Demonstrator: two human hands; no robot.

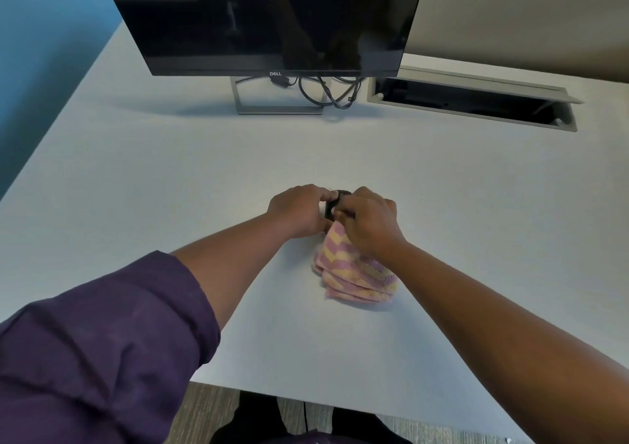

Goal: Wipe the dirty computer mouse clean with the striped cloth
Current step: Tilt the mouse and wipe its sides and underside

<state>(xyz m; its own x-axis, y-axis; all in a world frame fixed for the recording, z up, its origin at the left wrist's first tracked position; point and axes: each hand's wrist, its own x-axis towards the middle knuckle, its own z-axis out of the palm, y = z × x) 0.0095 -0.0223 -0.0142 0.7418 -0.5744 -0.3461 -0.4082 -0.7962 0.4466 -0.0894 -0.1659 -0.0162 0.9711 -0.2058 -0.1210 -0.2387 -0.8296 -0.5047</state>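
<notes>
A black computer mouse (332,205) is held between both hands just above the white desk (170,178), and only a small dark part of it shows. My left hand (299,210) grips its left side. My right hand (369,220) presses a pink and yellow striped cloth (350,273) against the mouse's right side. The rest of the cloth hangs down under my right wrist and bunches on the desk.
A dark Dell monitor (265,18) stands on a grey stand (245,103) at the back, with tangled black cables (326,93) beside it. An open cable tray (469,98) is set into the desk at the back right. The desk's near edge runs below my arms.
</notes>
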